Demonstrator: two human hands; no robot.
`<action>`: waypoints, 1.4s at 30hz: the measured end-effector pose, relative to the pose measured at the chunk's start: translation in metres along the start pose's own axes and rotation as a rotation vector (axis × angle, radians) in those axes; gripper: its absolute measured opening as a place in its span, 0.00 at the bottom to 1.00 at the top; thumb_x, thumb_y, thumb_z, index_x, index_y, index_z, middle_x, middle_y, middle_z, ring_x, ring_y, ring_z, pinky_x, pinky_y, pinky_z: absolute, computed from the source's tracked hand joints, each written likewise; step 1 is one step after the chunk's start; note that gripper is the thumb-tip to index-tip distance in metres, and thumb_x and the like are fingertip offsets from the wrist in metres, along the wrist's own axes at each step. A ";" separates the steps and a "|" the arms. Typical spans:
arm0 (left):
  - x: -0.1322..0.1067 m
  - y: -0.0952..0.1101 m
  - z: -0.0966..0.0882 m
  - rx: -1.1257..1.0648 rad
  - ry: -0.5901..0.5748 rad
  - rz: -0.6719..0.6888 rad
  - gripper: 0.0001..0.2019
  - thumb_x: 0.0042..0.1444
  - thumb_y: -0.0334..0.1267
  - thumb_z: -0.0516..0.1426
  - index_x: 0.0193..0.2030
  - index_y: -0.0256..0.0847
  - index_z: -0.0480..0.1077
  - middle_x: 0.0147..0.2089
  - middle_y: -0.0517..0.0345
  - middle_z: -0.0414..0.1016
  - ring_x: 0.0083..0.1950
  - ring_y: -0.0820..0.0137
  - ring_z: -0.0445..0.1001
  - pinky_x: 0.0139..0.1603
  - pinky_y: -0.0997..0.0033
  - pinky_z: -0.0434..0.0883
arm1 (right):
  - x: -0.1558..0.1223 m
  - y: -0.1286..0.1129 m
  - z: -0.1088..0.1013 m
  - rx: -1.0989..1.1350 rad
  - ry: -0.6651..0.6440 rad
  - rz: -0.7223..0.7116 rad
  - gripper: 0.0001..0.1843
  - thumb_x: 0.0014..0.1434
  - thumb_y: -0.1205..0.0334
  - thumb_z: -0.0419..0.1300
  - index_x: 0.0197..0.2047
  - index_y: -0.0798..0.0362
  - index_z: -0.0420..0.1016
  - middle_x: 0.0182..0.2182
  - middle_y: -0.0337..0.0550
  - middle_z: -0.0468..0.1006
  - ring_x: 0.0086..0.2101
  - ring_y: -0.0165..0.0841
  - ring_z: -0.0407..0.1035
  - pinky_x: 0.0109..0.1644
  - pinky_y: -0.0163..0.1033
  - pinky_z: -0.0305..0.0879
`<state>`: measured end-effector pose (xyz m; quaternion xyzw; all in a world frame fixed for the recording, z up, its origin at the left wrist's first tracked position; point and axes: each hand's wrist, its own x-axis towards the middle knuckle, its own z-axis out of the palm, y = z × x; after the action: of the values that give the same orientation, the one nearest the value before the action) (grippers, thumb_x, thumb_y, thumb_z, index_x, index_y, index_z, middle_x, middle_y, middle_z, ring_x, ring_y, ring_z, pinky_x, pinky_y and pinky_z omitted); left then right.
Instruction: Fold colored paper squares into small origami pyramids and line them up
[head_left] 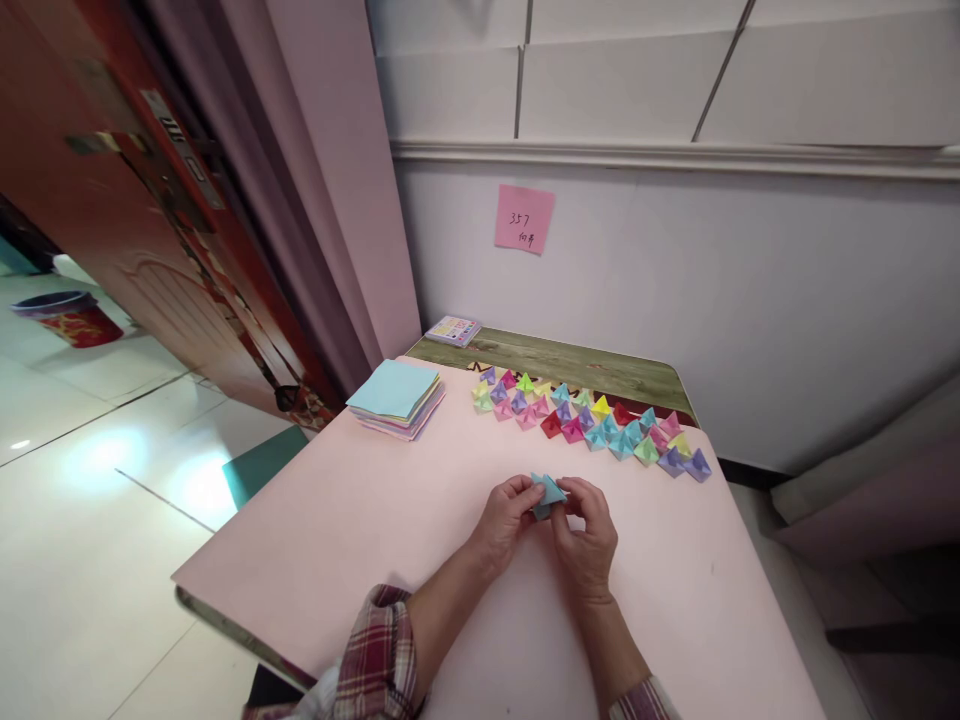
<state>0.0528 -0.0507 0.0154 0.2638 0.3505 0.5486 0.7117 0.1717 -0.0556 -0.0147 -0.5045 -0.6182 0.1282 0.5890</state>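
Observation:
A small light-blue folded paper [549,492] is held up between both hands, just above the pink table top. My left hand [504,522] pinches its left side between thumb and fingers. My right hand [588,535] grips the right corner, with thumb and fingertips closed on it. The paper has a pointed, layered shape; fingers cover part of it. Beyond the hands stand rows of folded paper pieces [592,425] in many colours, each with a pointed top. To the left lies a stack of square paper sheets [397,392], with a light-blue sheet on top.
The pink-covered table [360,520] meets the wall at its green wood-grain far end. A small printed packet [453,330] lies at the far left corner. A pink note [524,219] with handwriting is on the wall. Left are a curtain [330,150], a red door [187,270] and a bin [75,320].

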 end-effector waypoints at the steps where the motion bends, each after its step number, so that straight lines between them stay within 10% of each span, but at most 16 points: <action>1: 0.000 0.000 0.000 0.005 0.014 0.001 0.12 0.47 0.41 0.67 0.30 0.35 0.72 0.30 0.57 0.74 0.34 0.72 0.73 0.41 0.70 0.69 | 0.000 0.001 0.000 -0.012 -0.004 -0.024 0.14 0.58 0.69 0.55 0.46 0.49 0.75 0.43 0.46 0.74 0.39 0.34 0.71 0.38 0.38 0.74; 20: -0.011 0.014 0.004 -0.075 0.299 0.016 0.15 0.40 0.30 0.65 0.36 0.35 0.68 0.33 0.52 0.77 0.34 0.69 0.76 0.36 0.71 0.71 | -0.005 -0.007 -0.007 -0.084 -0.194 -0.361 0.22 0.57 0.67 0.54 0.53 0.45 0.76 0.54 0.46 0.71 0.50 0.42 0.68 0.55 0.52 0.64; 24: -0.013 0.015 0.002 0.017 0.319 0.087 0.19 0.38 0.33 0.67 0.38 0.36 0.68 0.36 0.49 0.79 0.34 0.68 0.77 0.35 0.70 0.71 | -0.008 -0.011 -0.005 0.147 -0.153 -0.126 0.15 0.61 0.60 0.53 0.47 0.49 0.77 0.52 0.49 0.73 0.49 0.42 0.69 0.51 0.49 0.68; 30: -0.009 0.007 0.006 0.140 0.336 0.160 0.18 0.37 0.34 0.68 0.36 0.35 0.69 0.35 0.47 0.81 0.32 0.68 0.76 0.34 0.70 0.70 | -0.006 -0.010 0.000 0.385 -0.323 0.530 0.18 0.56 0.46 0.61 0.31 0.54 0.74 0.22 0.39 0.73 0.23 0.31 0.68 0.28 0.35 0.67; 42: -0.009 0.004 0.000 0.393 0.110 0.162 0.17 0.46 0.40 0.65 0.42 0.37 0.69 0.27 0.59 0.76 0.25 0.72 0.73 0.30 0.72 0.70 | 0.002 0.000 -0.005 0.581 -0.334 0.681 0.19 0.50 0.46 0.66 0.27 0.54 0.71 0.16 0.33 0.67 0.19 0.26 0.59 0.21 0.31 0.56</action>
<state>0.0485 -0.0579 0.0204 0.3946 0.4665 0.5388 0.5800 0.1767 -0.0566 -0.0125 -0.4653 -0.4424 0.5609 0.5226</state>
